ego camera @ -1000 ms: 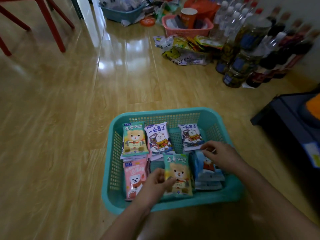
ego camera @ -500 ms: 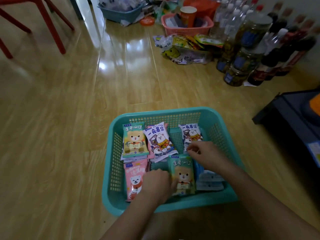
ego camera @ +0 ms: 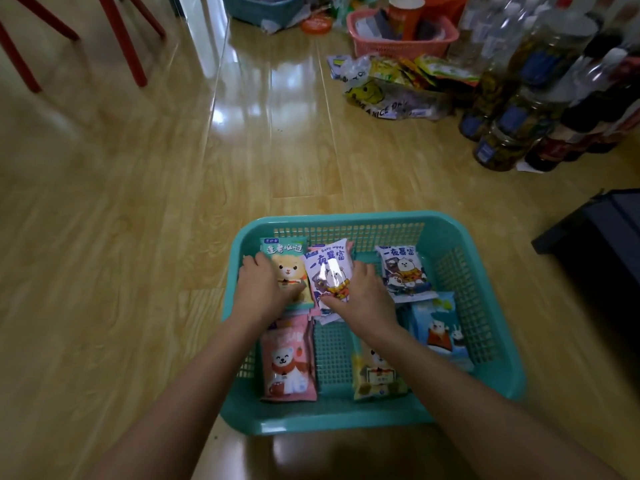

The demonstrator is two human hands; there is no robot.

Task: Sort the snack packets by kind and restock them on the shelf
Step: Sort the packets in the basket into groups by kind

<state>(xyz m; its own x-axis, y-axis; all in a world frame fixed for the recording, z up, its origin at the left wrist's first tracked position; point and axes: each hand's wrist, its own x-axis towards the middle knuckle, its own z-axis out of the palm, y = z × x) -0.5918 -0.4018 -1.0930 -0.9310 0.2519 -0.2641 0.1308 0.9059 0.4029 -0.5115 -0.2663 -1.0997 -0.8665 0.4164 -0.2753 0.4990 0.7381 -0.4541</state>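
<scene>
A teal plastic basket (ego camera: pixel 491 382) sits on the wooden floor and holds several cartoon packets. My left hand (ego camera: pixel 259 289) rests on a green bear packet (ego camera: pixel 289 258) at the back left. My right hand (ego camera: pixel 367 296) grips the lower edge of a white-and-pink packet (ego camera: pixel 329 268) beside it. A second white packet (ego camera: pixel 403 271) lies at the back right, a blue one (ego camera: pixel 438 327) below it. A pink bear packet (ego camera: pixel 287 362) lies at the front left. Another green-yellow bear packet (ego camera: pixel 377 379) lies at the front, partly under my right forearm.
A clear bag of yellow snack packets (ego camera: pixel 391 88) lies on the floor beyond. Bottles and jars (ego camera: pixel 512 116) crowd the right. A pink basket (ego camera: pixel 401 39) and a blue basket (ego camera: pixel 263 8) stand at the back. Red chair legs (ego camera: pixel 121 39) are far left, a dark low stand (ego camera: pixel 599 233) at right.
Both hands left the front packets and moved to the back left of the basket. The green-yellow packet my left hand held now lies at the front.
</scene>
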